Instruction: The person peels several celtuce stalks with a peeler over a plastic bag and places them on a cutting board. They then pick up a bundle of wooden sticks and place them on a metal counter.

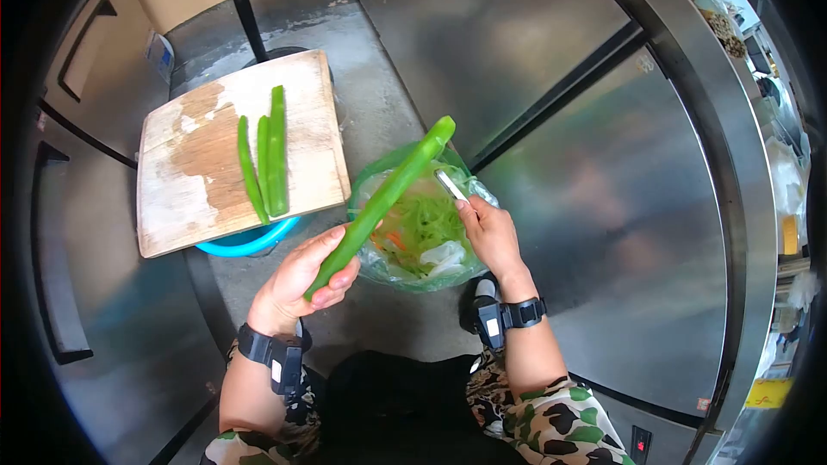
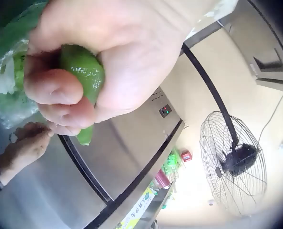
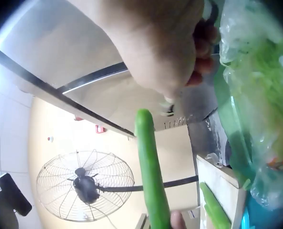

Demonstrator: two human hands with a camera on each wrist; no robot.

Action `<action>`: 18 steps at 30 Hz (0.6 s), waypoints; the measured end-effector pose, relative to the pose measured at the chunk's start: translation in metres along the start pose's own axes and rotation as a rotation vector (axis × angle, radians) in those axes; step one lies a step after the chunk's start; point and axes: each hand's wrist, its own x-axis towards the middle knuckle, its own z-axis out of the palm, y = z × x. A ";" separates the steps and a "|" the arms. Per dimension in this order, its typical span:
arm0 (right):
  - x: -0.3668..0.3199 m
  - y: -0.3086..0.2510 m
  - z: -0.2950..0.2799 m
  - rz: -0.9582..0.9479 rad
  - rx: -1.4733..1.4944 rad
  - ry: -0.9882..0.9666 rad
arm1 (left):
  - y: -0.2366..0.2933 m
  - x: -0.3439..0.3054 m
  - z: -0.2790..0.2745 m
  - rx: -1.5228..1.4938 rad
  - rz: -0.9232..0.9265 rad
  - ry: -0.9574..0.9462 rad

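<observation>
My left hand (image 1: 303, 280) grips the lower end of a long, smooth green celtuce stem (image 1: 383, 198), which slants up and away to the right. In the left wrist view the fingers wrap round the celtuce's end. My right hand (image 1: 493, 232) holds a small peeler (image 1: 450, 185) with a silvery head, just right of the stem and apart from it. Most of the peeler's handle is hidden in the fingers. Beneath both hands stands a green plastic bag (image 1: 413, 280) with pale green peelings (image 1: 431, 224) and some orange scraps inside.
To the left, a worn wooden cutting board (image 1: 194, 120) bears several green celtuce lengths (image 1: 276, 155); it lies over a blue basin (image 1: 245, 245). Steel cabinet doors (image 1: 603, 232) stand close on the right. A wire-cage fan (image 3: 86, 186) shows in both wrist views.
</observation>
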 end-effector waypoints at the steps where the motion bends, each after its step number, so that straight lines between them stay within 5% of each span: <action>1: 0.001 -0.002 0.001 -0.014 -0.032 -0.004 | 0.001 0.000 -0.002 -0.006 0.041 0.013; 6: -0.007 -0.007 -0.001 -0.087 -0.293 -0.100 | 0.008 -0.004 -0.005 0.134 0.314 0.268; 18: -0.008 -0.012 0.001 -0.161 -0.075 0.003 | 0.029 -0.019 -0.062 0.190 0.744 0.893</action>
